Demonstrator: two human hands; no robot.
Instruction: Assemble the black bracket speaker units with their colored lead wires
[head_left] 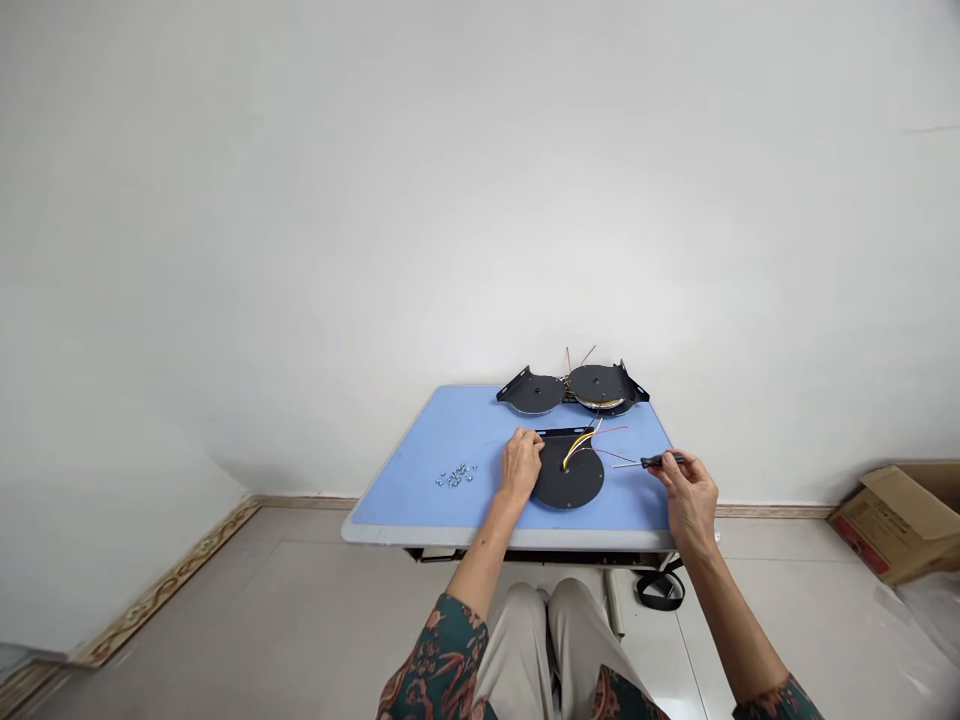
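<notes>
A black round metal plate [568,488] with a slotted bracket edge lies on the blue table in front of me. Yellow, white and red wires [577,444] come up through its middle. My left hand [520,464] grips the plate's left side near the bracket, fingers curled over the edge. On the right, my right hand [688,490] is closed around the black handle of a screwdriver [651,462]. Its thin shaft points left toward the plate, apart from it. A scatter of small silver screws [456,476] lies left of my left hand.
At the table's back edge sit more black round plates [534,392] with brackets and wires, some stacked [597,380]. The blue tabletop [420,440] has a pale rim. A white wall stands behind. An open cardboard box [900,515] is on the floor at right, and a black strap [660,590] hangs below the table.
</notes>
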